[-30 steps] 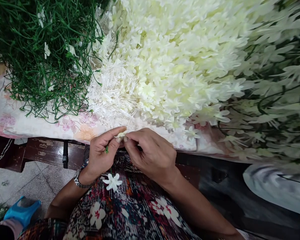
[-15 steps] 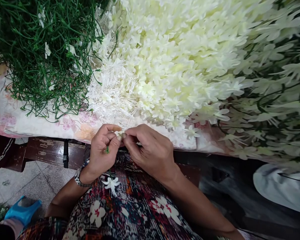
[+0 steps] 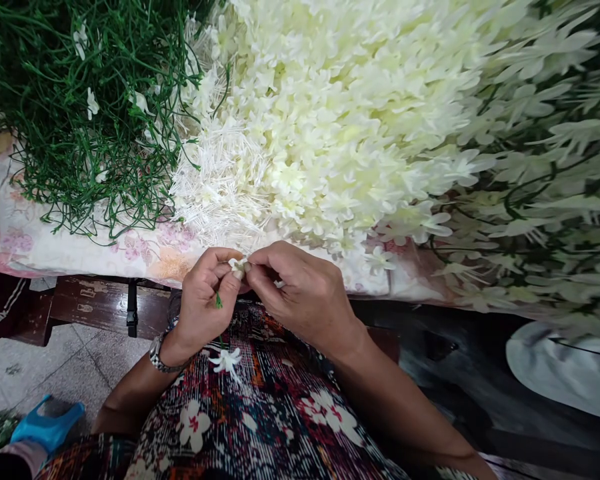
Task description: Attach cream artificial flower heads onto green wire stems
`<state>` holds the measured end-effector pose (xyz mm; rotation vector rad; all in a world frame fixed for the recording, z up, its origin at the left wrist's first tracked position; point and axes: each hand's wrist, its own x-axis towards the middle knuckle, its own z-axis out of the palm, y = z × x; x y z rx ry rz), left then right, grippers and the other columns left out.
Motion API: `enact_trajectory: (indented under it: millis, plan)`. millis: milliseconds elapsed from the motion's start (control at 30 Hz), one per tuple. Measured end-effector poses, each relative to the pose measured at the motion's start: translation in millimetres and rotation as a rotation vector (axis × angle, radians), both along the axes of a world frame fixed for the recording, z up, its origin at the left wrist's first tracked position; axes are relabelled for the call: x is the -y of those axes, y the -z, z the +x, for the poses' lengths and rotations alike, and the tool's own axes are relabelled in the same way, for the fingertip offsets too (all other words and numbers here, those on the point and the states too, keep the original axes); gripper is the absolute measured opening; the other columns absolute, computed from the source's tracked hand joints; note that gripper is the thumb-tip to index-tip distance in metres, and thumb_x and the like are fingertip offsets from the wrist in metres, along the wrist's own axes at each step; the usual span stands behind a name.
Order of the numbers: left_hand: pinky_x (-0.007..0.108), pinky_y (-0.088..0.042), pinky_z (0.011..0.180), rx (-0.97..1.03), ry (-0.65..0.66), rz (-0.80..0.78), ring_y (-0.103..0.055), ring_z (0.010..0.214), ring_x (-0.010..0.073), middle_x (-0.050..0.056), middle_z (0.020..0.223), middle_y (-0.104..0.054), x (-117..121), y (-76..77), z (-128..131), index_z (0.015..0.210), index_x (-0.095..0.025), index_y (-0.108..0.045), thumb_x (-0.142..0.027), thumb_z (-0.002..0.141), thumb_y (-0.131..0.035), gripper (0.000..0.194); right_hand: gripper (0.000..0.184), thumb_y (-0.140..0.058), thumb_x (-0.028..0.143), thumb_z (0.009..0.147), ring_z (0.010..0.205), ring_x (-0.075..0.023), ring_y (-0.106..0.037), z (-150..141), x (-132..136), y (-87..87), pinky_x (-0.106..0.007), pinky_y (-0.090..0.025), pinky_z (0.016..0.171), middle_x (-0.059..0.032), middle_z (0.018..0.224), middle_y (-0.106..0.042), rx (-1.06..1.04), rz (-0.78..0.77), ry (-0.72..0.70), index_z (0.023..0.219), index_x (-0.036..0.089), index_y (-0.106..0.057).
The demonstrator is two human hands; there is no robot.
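Both hands meet just above my lap, at the near edge of the table. My left hand [image 3: 205,303] is pinched shut on a thin green plastic stem [image 3: 219,301] that shows between its fingers, with a small white fabric blossom [image 3: 237,265] at the fingertips. My right hand [image 3: 300,297] closes thumb and forefinger on that same blossom from the right, so the two hands touch at the tips. A silver metal wristwatch [image 3: 160,357] sits on the left wrist. Lower on the stem, a second white star-shaped flower [image 3: 225,360] hangs against my dark floral-print garment [image 3: 260,413].

Just beyond the hands lies a pale floral tablecloth [image 3: 145,253]. On it, far left, I see a tangled heap of green wire-like stems [image 3: 85,113]; next to it a bundle of thin white plastic stamens [image 3: 215,180]; then a large mound of cream fabric petals [image 3: 350,107], and at far right a blurred pile of finished white sprays [image 3: 545,173]. Near left, on the tiled floor, is a blue object [image 3: 47,427].
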<state>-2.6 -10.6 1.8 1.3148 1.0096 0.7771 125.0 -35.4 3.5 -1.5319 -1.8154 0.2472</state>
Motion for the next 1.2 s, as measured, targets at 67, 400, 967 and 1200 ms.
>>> enact_trajectory:
  millis: [67,400,967,1200]
  plan:
    - [0.014,-0.041,0.05,-0.032,0.007,0.014,-0.043,0.046,0.0033,-0.007,0.053,-0.044,0.2,0.2,-0.6,0.09,-0.014,-0.049,-0.021,0.078,-0.049,0.014,0.012,-0.044,0.012,0.076,0.054,-0.0071,-0.048,-0.6,-0.2,0.6,-0.019,-0.038,0.051,-0.0003,0.059,-0.053,-0.002,0.007,0.005,0.068,0.014,-0.052]
    - [0.018,-0.044,0.053,-0.157,0.066,0.117,-0.049,0.052,0.0066,-0.004,0.058,-0.05,1.2,8.3,-3.4,0.094,-0.015,-0.047,-0.025,0.081,-0.044,0.017,0.011,-0.044,0.012,0.076,0.054,-0.0076,-0.049,0.6,2.2,3.7,-0.019,-0.039,0.051,-0.0012,0.059,-0.054,0.001,0.014,0.005,0.069,0.013,-0.052]
    - [0.018,-0.046,0.06,-0.369,0.13,0.524,-0.059,0.066,0.0087,0.0,0.074,-0.06,0.2,6.1,-1.5,0.099,-0.016,-0.045,-0.012,0.08,-0.041,0.02,0.007,-0.048,0.015,0.076,0.053,-0.0048,-0.049,2.5,3.3,4.2,-0.016,-0.04,0.049,0.0026,0.062,-0.054,-0.179,-0.1,0.031,0.082,0.015,-0.051]
    - [0.021,-0.048,0.061,-0.408,0.169,0.687,-0.06,0.073,0.0111,0.004,0.085,-0.06,0.1,6.0,-2.6,0.1,-0.016,-0.044,-0.011,0.08,-0.039,0.022,0.019,-0.048,0.015,0.076,0.061,-0.0061,-0.054,5.1,8.0,4.4,-0.017,-0.044,0.056,0.0002,0.071,-0.058,-0.28,-0.139,0.006,0.095,0.014,-0.052]
